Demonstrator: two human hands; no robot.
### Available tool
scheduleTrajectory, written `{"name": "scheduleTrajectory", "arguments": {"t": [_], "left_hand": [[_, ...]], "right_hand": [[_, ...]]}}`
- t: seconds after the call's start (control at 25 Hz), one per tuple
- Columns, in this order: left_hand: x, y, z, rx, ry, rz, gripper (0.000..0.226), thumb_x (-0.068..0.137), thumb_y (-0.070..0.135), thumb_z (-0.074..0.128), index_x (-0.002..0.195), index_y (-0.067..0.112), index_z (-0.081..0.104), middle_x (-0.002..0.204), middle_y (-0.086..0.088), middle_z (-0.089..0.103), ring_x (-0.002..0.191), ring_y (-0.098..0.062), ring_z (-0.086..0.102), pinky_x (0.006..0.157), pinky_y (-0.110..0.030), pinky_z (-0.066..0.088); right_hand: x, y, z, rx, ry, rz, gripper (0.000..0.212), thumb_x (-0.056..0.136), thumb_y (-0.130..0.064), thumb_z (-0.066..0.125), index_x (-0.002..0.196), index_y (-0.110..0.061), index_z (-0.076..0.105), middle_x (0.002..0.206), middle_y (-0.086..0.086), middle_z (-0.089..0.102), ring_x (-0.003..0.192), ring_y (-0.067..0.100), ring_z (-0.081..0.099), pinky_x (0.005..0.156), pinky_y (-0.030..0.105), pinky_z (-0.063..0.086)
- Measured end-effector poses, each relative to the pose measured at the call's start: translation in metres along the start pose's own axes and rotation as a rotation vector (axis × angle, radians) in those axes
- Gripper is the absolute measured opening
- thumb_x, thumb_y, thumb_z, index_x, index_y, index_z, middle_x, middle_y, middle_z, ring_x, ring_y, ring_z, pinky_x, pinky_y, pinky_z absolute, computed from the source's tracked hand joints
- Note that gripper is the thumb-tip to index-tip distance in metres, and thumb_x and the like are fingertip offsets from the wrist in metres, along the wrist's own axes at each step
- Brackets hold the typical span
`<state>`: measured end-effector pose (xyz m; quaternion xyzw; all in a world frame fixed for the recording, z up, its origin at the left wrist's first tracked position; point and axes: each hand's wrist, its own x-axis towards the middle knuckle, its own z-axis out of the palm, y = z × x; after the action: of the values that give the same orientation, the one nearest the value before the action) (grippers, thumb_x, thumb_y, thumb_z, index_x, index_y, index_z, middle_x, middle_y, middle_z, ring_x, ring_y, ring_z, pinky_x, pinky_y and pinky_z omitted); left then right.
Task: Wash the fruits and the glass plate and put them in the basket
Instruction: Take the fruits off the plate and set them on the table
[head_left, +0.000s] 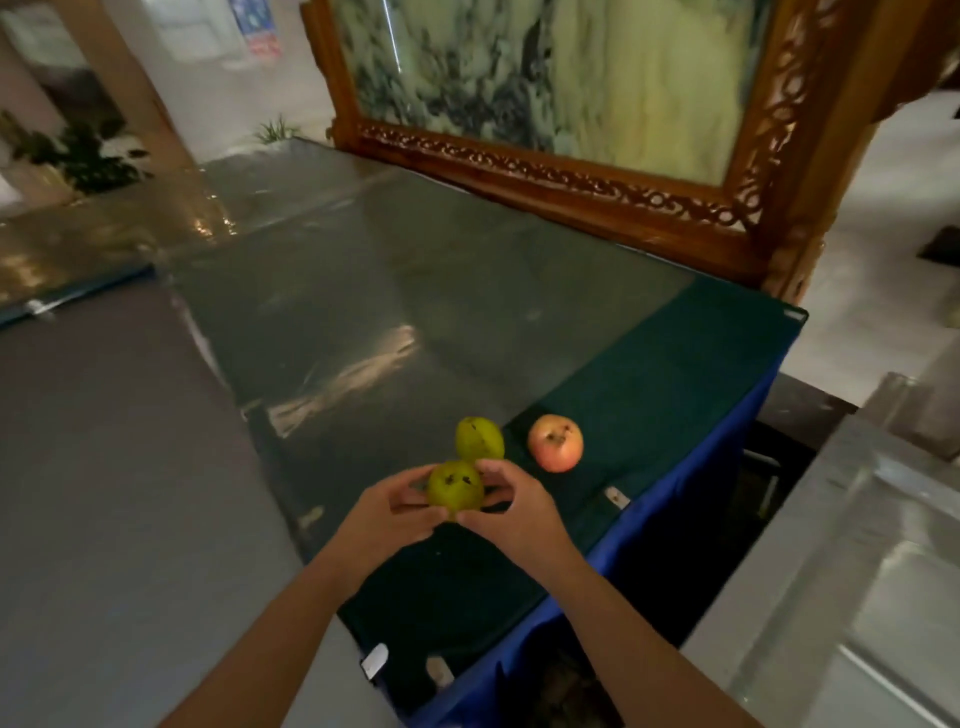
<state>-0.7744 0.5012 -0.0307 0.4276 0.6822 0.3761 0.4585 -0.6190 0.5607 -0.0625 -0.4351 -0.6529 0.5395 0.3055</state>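
**Pear held in both hands, sink off to the right**

I've got one green pear (456, 490) off the table, clasped between both hands: left hand (392, 512) cups its left side, right hand (511, 501) its right, fingers curled around it, not spread. 2nd pear (479, 438) sits just behind, w/ the apple (555, 442) to its right on the green cloth (675, 374). Metal sink (857, 545), I judge, lies right, so right hand's nearer for the carry. No plate or basket in view.

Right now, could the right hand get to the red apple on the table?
Probably yes. The red apple sits in the open beside the right hand with nothing between, but that hand shares the spotted green fruit with the left hand.
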Motion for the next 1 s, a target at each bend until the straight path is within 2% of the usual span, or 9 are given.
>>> {"name": "scheduleTrajectory", "arguments": {"t": [0.16,0.32,0.44,0.52,0.6,0.72,0.8,0.88,1.0], "left_hand": [[0.014,-0.031,-0.005,-0.058,-0.077,-0.127,0.044,0.081,0.01,0.066,0.121,0.025,0.055,0.107,-0.008,0.067,0.102,-0.019,0.062,0.083,-0.031,0.054],[0.02,-0.044,0.0,-0.156,-0.033,-0.187,0.041,0.081,0.015,0.067,0.119,0.026,0.056,0.108,-0.007,0.066,0.104,-0.019,0.062,0.079,-0.029,0.054],[0.023,-0.048,0.001,-0.202,0.02,-0.215,0.037,0.079,0.015,0.069,0.113,0.026,0.058,0.101,-0.003,0.067,0.098,-0.017,0.063,0.074,-0.028,0.053],[0.022,-0.05,0.003,-0.23,0.079,-0.24,0.038,0.079,0.013,0.068,0.115,0.021,0.057,0.099,-0.004,0.066,0.097,-0.02,0.063,0.076,-0.031,0.052],[0.015,-0.05,0.007,-0.268,0.113,-0.248,0.042,0.081,0.008,0.065,0.121,0.014,0.053,0.101,-0.006,0.064,0.099,-0.025,0.061,0.078,-0.034,0.051],[-0.009,-0.048,0.014,-0.222,0.145,-0.228,0.052,0.083,0.009,0.064,0.131,0.011,0.045,0.118,-0.011,0.059,0.105,-0.027,0.058,0.078,-0.033,0.05],[-0.031,-0.04,0.02,-0.124,0.243,-0.218,0.056,0.08,0.011,0.067,0.132,0.013,0.043,0.122,-0.012,0.056,0.103,-0.028,0.059,0.083,-0.038,0.049],[-0.055,-0.019,0.037,0.02,0.325,-0.105,0.054,0.077,0.01,0.07,0.126,0.016,0.048,0.116,-0.01,0.058,0.093,-0.025,0.061,0.085,-0.039,0.05],[-0.081,0.018,0.09,0.072,0.199,0.093,0.051,0.073,-0.002,0.071,0.118,0.016,0.052,0.105,-0.01,0.061,0.086,-0.024,0.063,0.075,-0.023,0.053]], "right_hand": [[0.004,0.023,0.014,-0.146,-0.049,0.044,0.055,0.067,-0.014,0.078,0.117,-0.015,0.056,0.114,0.008,0.06,0.088,0.015,0.061,0.077,0.021,0.05],[0.004,0.029,0.015,-0.195,-0.055,0.054,0.055,0.069,-0.013,0.077,0.12,-0.013,0.054,0.113,0.01,0.06,0.083,0.012,0.059,0.073,0.016,0.047],[0.006,0.027,0.015,-0.209,-0.064,0.061,0.057,0.07,-0.014,0.076,0.122,-0.014,0.052,0.115,0.011,0.06,0.084,0.015,0.06,0.077,0.022,0.049],[0.006,0.025,0.014,-0.238,-0.074,0.064,0.058,0.071,-0.015,0.076,0.123,-0.013,0.051,0.116,0.012,0.06,0.091,0.021,0.062,0.083,0.029,0.051],[0.003,0.023,0.011,-0.253,-0.072,0.068,0.058,0.072,-0.016,0.075,0.124,-0.013,0.051,0.116,0.013,0.059,0.089,0.022,0.061,0.086,0.034,0.051],[-0.012,0.02,-0.001,-0.223,-0.075,0.101,0.057,0.073,-0.018,0.074,0.125,-0.015,0.05,0.115,0.01,0.057,0.084,0.018,0.058,0.087,0.034,0.051],[-0.03,0.014,-0.015,-0.154,-0.071,0.126,0.052,0.075,-0.016,0.074,0.122,-0.015,0.052,0.11,0.006,0.056,0.083,0.017,0.058,0.084,0.03,0.051],[-0.058,0.01,-0.042,-0.064,0.004,0.097,0.041,0.075,-0.01,0.073,0.114,-0.013,0.059,0.103,0.002,0.058,0.077,0.01,0.06,0.078,0.021,0.051],[-0.111,0.014,-0.092,-0.021,0.22,0.047,0.025,0.072,0.0,0.072,0.093,-0.013,0.066,0.09,0.0,0.063,0.064,-0.006,0.06,0.066,0.006,0.046]]}}
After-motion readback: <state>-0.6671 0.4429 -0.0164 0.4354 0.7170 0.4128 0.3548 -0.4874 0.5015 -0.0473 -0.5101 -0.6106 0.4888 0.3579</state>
